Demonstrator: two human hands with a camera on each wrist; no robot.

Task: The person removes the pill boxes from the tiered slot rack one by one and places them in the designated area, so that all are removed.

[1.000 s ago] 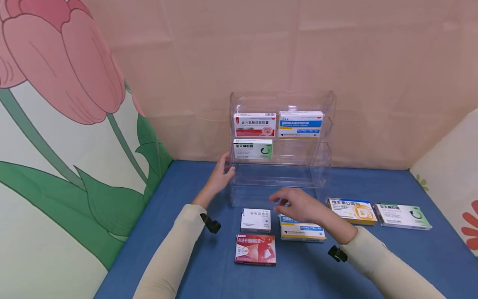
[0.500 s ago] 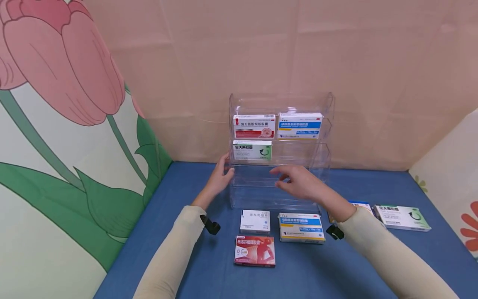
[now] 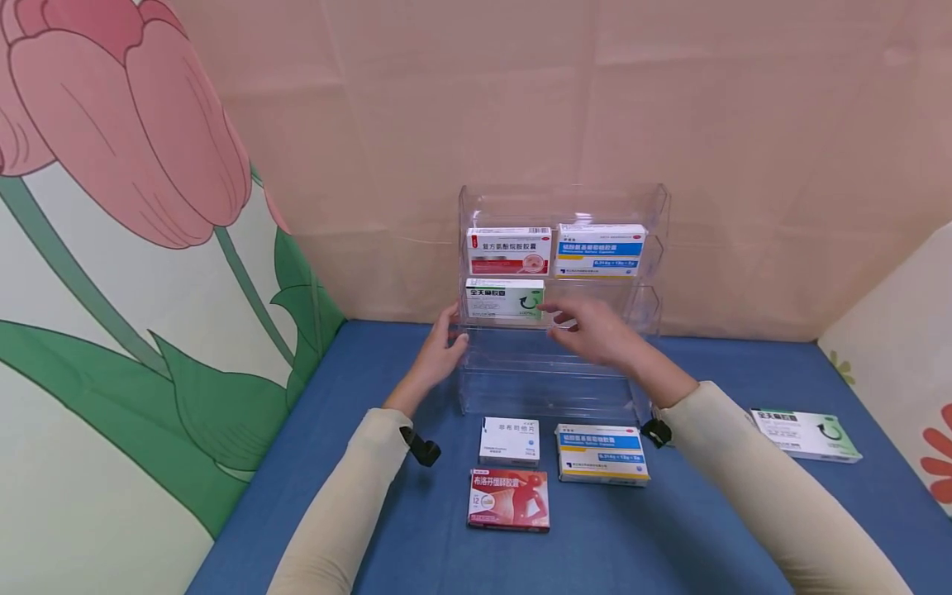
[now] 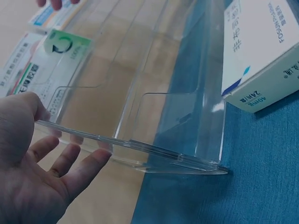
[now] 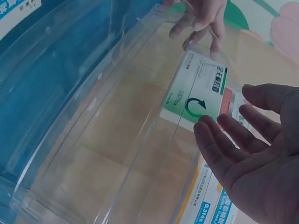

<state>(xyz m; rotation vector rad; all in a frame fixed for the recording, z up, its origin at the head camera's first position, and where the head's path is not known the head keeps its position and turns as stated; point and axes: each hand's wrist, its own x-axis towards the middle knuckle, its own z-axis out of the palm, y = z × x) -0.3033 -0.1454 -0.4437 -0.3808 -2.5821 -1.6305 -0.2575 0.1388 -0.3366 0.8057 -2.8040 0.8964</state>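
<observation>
A clear plastic tiered rack (image 3: 535,361) stands upright at the table's back. My left hand (image 3: 437,354) grips its left side edge; in the left wrist view the thumb lies on one side of the clear panel, the fingers on the other. My right hand (image 3: 598,332) is in front of the second tier with loosely bent fingers and nothing in them. Its fingertips are close to the right end of a white-and-green medicine box (image 3: 500,301); whether they touch it I cannot tell. The top tier holds a red-and-white medicine box (image 3: 509,251) and a blue-and-white one (image 3: 599,249).
Before the rack lie a small white medicine box (image 3: 509,440), a red medicine box (image 3: 508,499) and another blue-and-white box (image 3: 602,454). Further right on the blue tablecloth (image 3: 595,545) lies a second white-and-green box (image 3: 806,434). A beige cloth wall (image 3: 402,149) rises behind the rack.
My right hand has risen from above the blue-and-white box on the table to the second tier. The right forearm now covers the yellow-and-white box. My left hand stays on the rack's side.
</observation>
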